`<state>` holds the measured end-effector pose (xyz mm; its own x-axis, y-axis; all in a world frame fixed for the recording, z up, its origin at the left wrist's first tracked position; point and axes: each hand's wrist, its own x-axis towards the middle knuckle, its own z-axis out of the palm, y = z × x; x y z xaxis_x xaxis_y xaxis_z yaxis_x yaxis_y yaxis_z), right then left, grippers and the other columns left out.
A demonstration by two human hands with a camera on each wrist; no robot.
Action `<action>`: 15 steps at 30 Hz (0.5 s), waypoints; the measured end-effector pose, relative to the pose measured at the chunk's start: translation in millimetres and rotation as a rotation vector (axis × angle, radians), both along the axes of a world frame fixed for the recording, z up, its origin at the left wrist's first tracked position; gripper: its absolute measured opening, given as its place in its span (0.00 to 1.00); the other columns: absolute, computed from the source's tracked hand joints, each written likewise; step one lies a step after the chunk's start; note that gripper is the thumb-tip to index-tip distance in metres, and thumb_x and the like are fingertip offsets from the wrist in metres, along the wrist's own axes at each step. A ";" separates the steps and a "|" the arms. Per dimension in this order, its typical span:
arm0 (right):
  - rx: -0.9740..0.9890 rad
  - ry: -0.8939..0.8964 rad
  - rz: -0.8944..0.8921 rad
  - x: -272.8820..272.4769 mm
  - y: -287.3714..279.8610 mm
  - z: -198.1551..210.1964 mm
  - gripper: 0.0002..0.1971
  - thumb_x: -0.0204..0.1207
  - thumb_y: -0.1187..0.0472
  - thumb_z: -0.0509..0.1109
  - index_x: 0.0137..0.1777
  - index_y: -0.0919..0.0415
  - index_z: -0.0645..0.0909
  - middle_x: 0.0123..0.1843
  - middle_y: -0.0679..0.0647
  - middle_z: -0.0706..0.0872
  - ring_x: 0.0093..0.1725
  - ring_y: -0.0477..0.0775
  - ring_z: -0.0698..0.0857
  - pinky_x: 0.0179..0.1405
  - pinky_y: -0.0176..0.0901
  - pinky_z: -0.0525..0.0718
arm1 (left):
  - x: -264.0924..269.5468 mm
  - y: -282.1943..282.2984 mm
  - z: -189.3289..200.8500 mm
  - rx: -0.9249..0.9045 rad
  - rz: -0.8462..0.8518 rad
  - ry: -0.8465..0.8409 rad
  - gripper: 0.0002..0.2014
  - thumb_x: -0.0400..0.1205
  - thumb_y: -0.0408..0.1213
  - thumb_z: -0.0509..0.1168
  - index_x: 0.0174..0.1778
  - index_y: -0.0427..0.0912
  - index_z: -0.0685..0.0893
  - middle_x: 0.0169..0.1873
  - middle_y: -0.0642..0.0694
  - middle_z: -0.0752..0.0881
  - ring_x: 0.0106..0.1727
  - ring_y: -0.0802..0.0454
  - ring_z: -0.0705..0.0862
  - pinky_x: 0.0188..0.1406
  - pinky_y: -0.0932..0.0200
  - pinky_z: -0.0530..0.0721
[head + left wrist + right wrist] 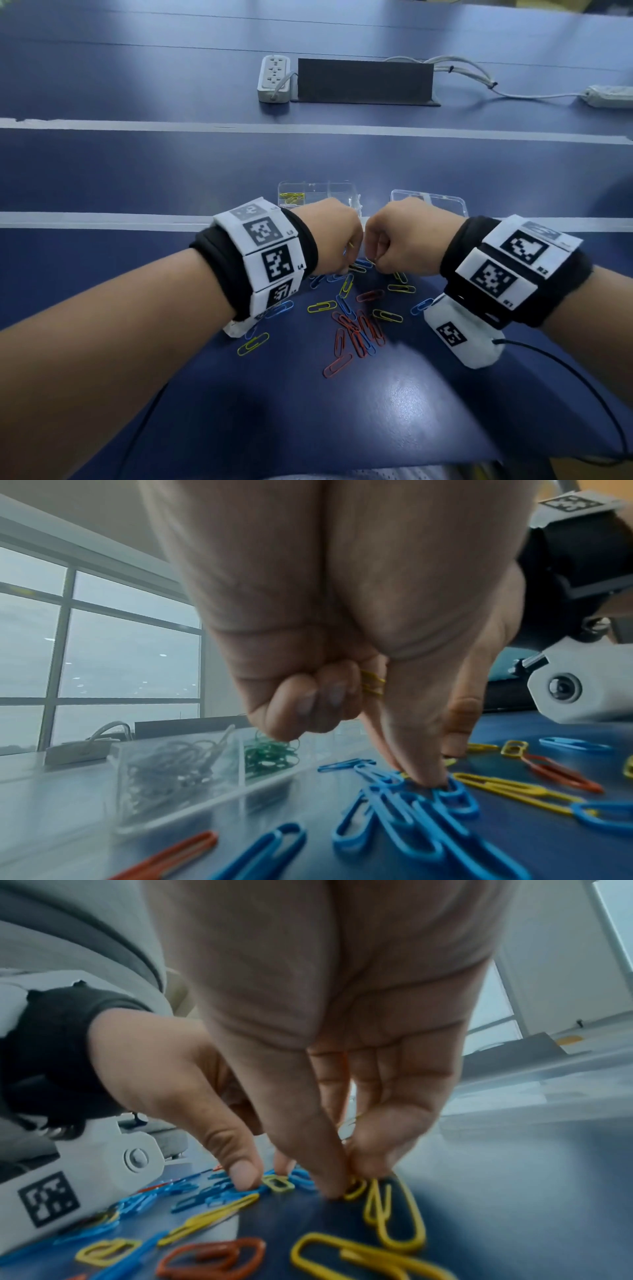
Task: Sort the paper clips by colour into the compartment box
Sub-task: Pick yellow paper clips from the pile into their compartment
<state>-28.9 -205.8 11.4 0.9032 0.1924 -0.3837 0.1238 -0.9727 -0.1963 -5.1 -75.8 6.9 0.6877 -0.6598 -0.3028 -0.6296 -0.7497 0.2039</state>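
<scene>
While your left hand (329, 647) banks yellow clips (372, 682) in curled fingers, your right hand (342, 1069) pinches another yellow clip (356, 1188) off the tabletop (445, 394).

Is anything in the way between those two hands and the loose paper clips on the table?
Nothing visible. The left hand and right hand are already down among the paper clips, fingertips touching them. The clear box lies just beyond.
</scene>
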 end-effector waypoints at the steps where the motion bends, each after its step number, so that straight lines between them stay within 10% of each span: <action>1: 0.005 0.010 -0.010 -0.3 -0.3 -0.3 0.09 0.66 0.64 0.71 0.32 0.49 0.78 0.30 0.43 0.80 0.40 0.52 0.82 0.43 0.40 0.82 | 0.8 -0.1 0.1 -0.010 -0.001 0.000 0.06 0.76 0.36 0.69 0.46 0.48 0.89 0.25 0.58 0.70 0.30 0.57 0.71 0.25 0.63 0.67; 15: 0.529 0.248 -0.416 7.3 -29.9 0.4 0.13 0.76 0.72 0.58 0.33 0.63 0.80 0.25 0.56 0.74 0.25 0.53 0.79 0.22 0.35 0.78 | 4.1 11.8 8.9 -0.158 0.207 0.180 0.14 0.81 0.45 0.51 0.31 0.45 0.70 0.28 0.51 0.72 0.41 0.46 0.72 0.41 0.59 0.68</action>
